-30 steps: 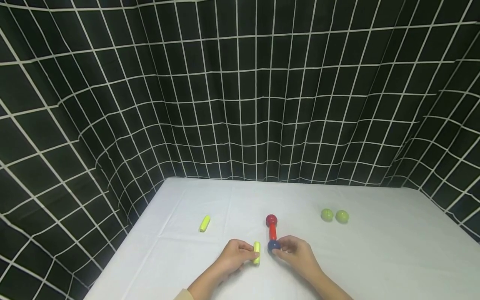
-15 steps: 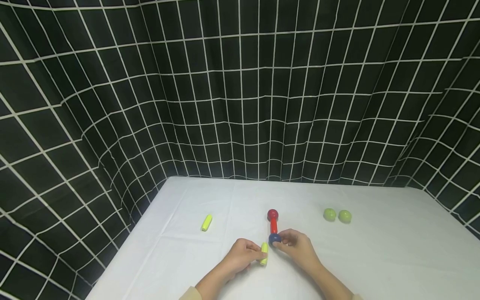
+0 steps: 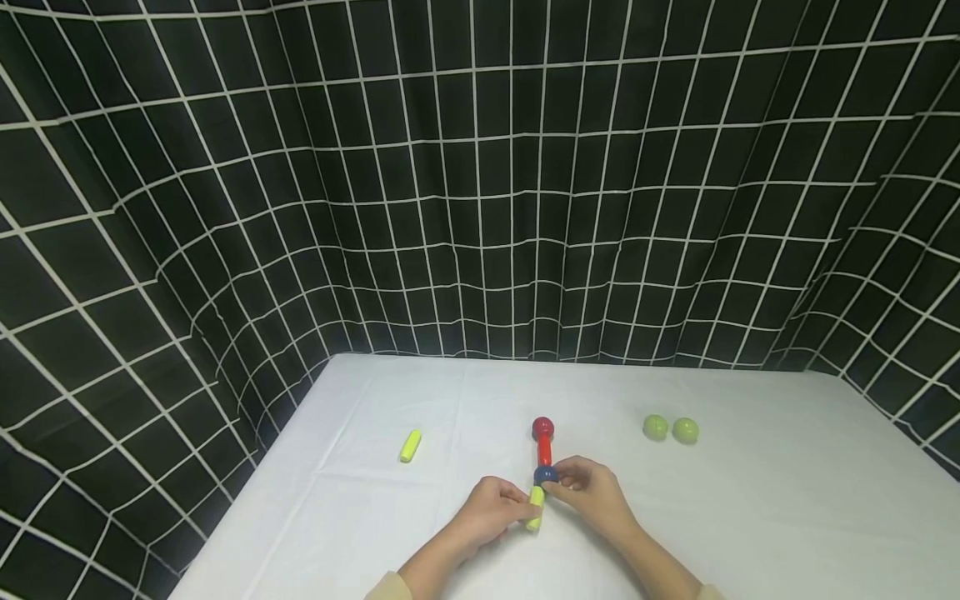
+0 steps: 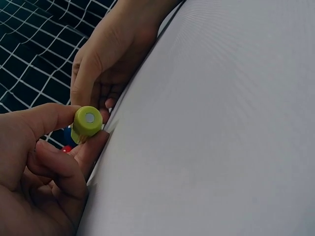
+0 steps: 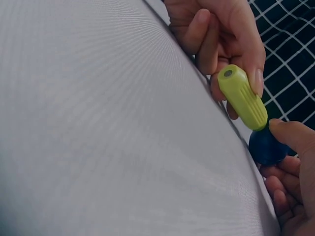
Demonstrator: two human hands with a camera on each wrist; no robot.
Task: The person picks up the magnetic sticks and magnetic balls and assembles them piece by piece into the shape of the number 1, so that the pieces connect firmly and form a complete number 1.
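Between thumb and fingers my left hand (image 3: 486,510) pinches a yellow-green magnetic rod (image 3: 536,510). A grey disc shows in the rod's end in both wrist views. My right hand (image 3: 597,493) holds a blue ball (image 5: 267,147) between thumb and fingers. In the right wrist view the rod's far end meets the blue ball. Beyond that ball a red rod (image 3: 544,451) runs to a red ball (image 3: 543,428), all in one line. The left wrist view hides most of the blue and red pieces behind the hands and the rod.
Another yellow-green rod (image 3: 410,446) lies to the left on the white-covered table (image 3: 360,517). Two light green balls, a left one (image 3: 656,427) and a right one (image 3: 686,431), sit side by side toward the back right. A dark gridded curtain (image 3: 480,208) hangs behind the table.
My left hand has moved right, bringing the yellow-green rod from beside the blue ball to its near end. The blue ball and joined red pieces have shifted slightly away from me.
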